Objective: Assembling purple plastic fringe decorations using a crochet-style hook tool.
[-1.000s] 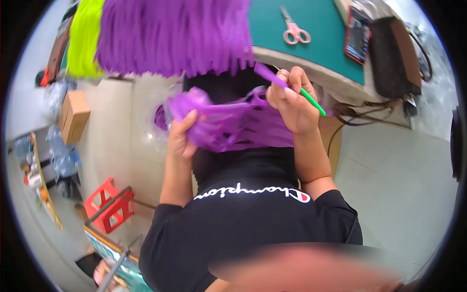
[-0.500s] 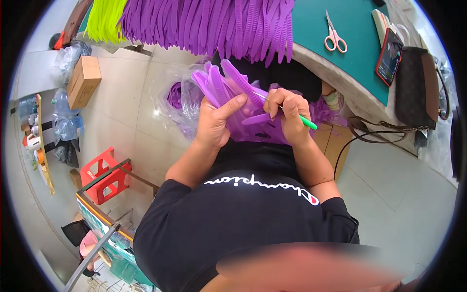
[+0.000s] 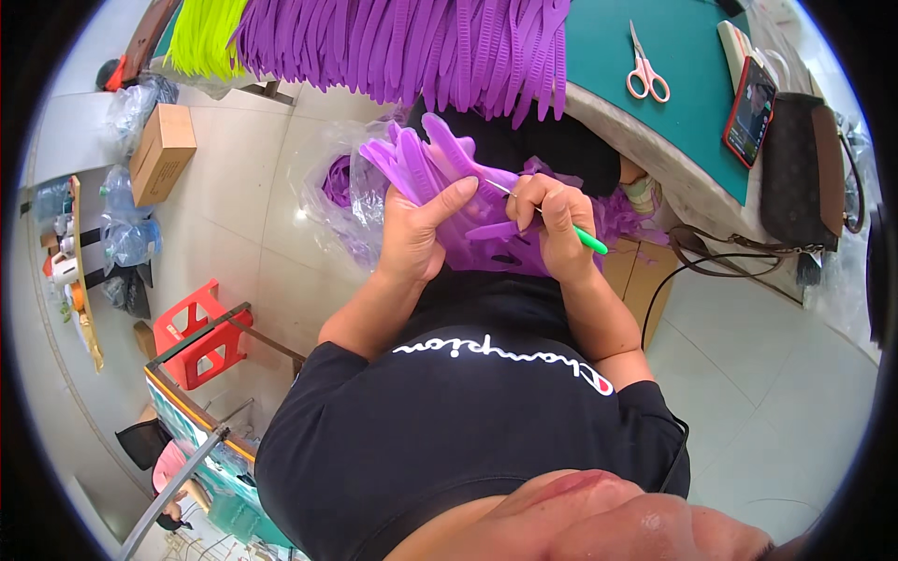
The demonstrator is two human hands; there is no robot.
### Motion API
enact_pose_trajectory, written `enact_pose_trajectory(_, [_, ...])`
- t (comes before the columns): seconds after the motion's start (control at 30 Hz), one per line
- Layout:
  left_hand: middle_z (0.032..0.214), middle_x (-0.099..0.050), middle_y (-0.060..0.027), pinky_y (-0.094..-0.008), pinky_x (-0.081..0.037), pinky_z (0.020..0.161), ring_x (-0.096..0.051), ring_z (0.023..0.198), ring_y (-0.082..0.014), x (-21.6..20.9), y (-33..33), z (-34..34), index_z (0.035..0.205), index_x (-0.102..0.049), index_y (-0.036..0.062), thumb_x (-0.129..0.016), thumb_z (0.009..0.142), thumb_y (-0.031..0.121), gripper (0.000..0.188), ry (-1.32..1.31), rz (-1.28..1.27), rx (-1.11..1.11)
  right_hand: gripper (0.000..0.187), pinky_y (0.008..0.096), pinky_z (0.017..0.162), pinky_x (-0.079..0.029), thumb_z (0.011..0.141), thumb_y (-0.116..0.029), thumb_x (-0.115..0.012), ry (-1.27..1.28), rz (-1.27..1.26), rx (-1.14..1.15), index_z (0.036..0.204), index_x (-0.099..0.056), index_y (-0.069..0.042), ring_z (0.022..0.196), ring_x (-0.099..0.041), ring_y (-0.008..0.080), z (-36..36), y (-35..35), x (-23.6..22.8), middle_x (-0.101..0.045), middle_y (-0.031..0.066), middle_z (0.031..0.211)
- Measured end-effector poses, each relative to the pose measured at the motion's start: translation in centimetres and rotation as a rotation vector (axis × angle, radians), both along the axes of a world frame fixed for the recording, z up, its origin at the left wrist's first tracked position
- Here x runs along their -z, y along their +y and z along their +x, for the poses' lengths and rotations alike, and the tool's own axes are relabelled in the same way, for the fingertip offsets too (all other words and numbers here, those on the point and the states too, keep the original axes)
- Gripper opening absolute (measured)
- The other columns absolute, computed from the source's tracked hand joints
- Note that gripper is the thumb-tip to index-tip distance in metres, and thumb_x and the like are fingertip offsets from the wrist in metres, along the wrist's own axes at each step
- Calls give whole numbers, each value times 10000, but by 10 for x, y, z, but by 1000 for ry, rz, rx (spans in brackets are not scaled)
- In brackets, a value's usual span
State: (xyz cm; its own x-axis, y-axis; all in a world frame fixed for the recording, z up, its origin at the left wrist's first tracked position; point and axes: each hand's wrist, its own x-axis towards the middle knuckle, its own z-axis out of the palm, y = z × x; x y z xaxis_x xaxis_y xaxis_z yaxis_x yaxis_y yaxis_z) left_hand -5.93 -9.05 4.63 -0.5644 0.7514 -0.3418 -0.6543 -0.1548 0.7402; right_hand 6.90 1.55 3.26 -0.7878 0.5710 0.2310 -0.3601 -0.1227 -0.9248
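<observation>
My left hand (image 3: 418, 229) is closed around a fanned bundle of purple ridged rubber straps (image 3: 412, 168), its thumb pressed across them. In my right hand (image 3: 558, 220) is a slim tool with a green handle (image 3: 590, 241) and a thin metal shaft. The shaft points left, its tip against a strap beside my left thumb. Below the fingers of my right hand a short purple strap end (image 3: 493, 230) sticks out to the left. Purple material lies on my lap under both hands; its exact form is partly hidden.
Many purple straps (image 3: 393, 47) and some lime-green straps (image 3: 201, 37) hang over the table edge ahead. On the green tabletop (image 3: 608, 56) lie scissors (image 3: 645, 79) and a phone (image 3: 750, 110). A clear bag (image 3: 351, 210), red stool (image 3: 201, 337) and carton (image 3: 162, 154) stand around.
The strap at the tool's tip now bends to the right, where it ran straighter before. My right hand has shifted very slightly; my left hand keeps its hold on the bundle.
</observation>
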Motion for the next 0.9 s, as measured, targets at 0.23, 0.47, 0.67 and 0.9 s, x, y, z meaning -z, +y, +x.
enact_pose_trajectory(0.23, [1001, -643, -68, -281, -514, 719, -620, 867, -142, 2, 0, 2, 1148, -569, 15, -723, 785, -18, 396, 105, 30, -46, 517, 263, 617, -377, 1003, -407, -402, -27, 11, -5, 692, -515, -9, 658, -470, 137, 1, -1, -3, -523, 63, 700])
enact_pose_trajectory(0.47, [1030, -642, -78, -272, -503, 768, -620, 902, -149, 3, 0, 4, 1136, -576, 11, -736, 778, -14, 393, 147, 12, -69, 518, 284, 627, -391, 1005, -407, -385, -184, 173, 26, 702, -498, -2, 649, -485, 166, 2, -3, -8, -520, 87, 685])
enact_pose_trajectory(0.67, [1010, -648, -66, -274, -504, 756, -619, 878, -129, 7, -13, -11, 1113, -587, 4, -771, 759, 50, 402, 178, -105, 159, 507, 295, 575, -429, 1016, -356, -383, -159, 468, 457, 659, -457, -4, 633, -540, 190, 5, 24, -11, -582, 140, 704])
enact_pose_trajectory(0.9, [949, -642, -41, -271, -498, 756, -615, 836, -124, 10, -31, -44, 1084, -603, -14, -801, 721, 93, 427, 100, -133, 746, 546, 226, 551, -385, 1012, -447, -330, -104, 128, 817, 652, -443, -53, 596, -520, 149, 16, 80, -21, -582, 150, 680])
